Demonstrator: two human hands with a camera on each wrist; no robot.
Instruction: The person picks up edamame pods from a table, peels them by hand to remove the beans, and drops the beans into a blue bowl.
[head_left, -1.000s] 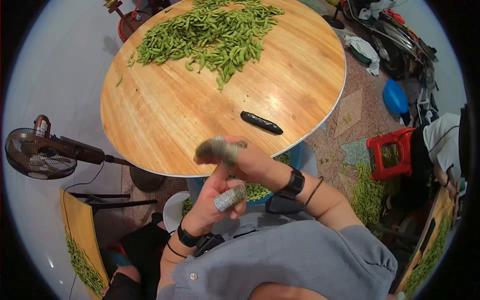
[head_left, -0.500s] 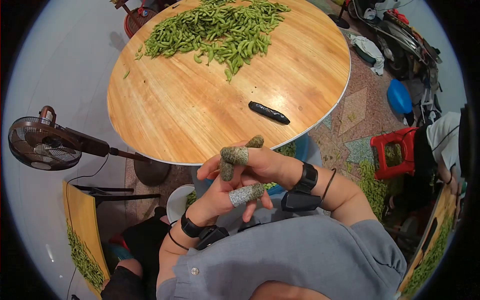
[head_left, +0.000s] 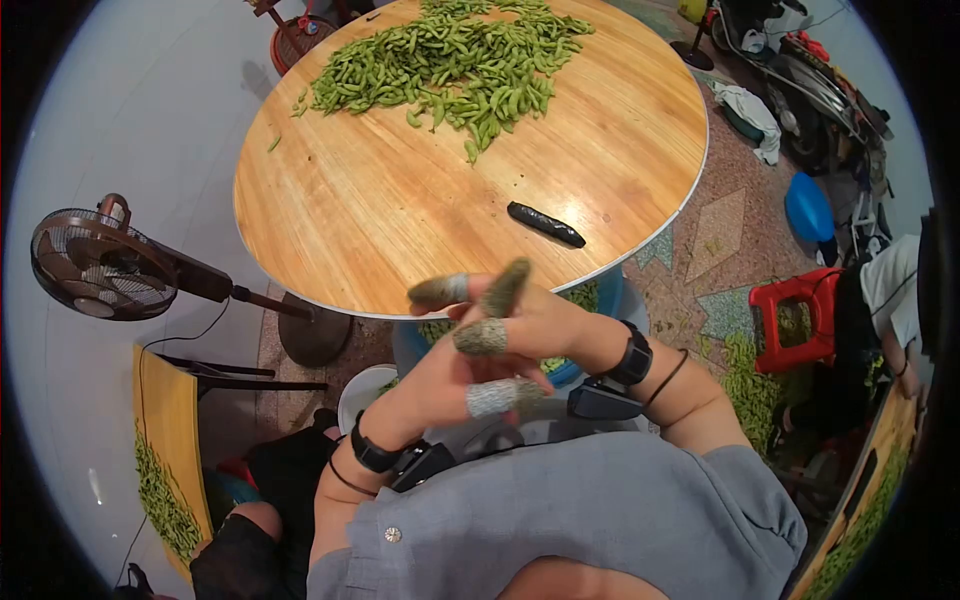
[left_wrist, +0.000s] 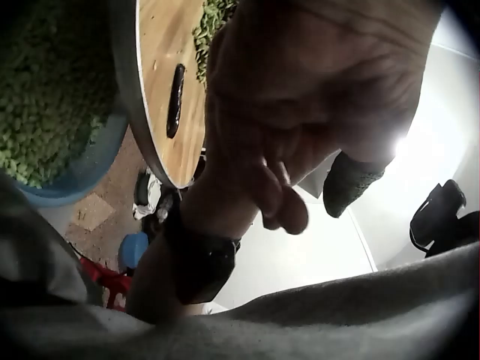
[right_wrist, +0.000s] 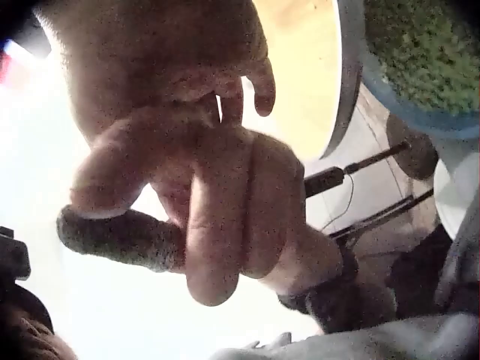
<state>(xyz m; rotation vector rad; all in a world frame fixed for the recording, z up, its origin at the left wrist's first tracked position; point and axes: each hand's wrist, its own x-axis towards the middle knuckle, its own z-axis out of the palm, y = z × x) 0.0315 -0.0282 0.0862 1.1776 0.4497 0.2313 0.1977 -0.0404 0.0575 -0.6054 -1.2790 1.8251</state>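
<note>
Both hands meet in front of the belly, fingers crossed between one another. The left hand (head_left: 430, 385) comes from the left; its thumb wears a silvery wrap, stained at the tip. From the other side comes the right hand (head_left: 545, 325), its thumb wrapped too, with more stained wraps on straight fingers above. No object shows between the hands. In the left wrist view, bare fingertips poke out below the left hand (left_wrist: 315, 82). In the right wrist view, long fingers lie across the right hand (right_wrist: 161, 60). Palms are partly hidden.
A round wooden table (head_left: 380, 230) bears green pods (head_left: 440, 65) and a black wrapped roll (head_left: 546, 225). Under its near edge is a blue tub (head_left: 610, 300) of green beans. A fan (head_left: 105, 262) stands left, a red stool (head_left: 795, 320) right, near another person.
The hands were apart at the fingertips with palms angled, then came together and crossed fingers; now the fingers stretch out straighter. The view has shifted, so the table sits slightly further right.
</note>
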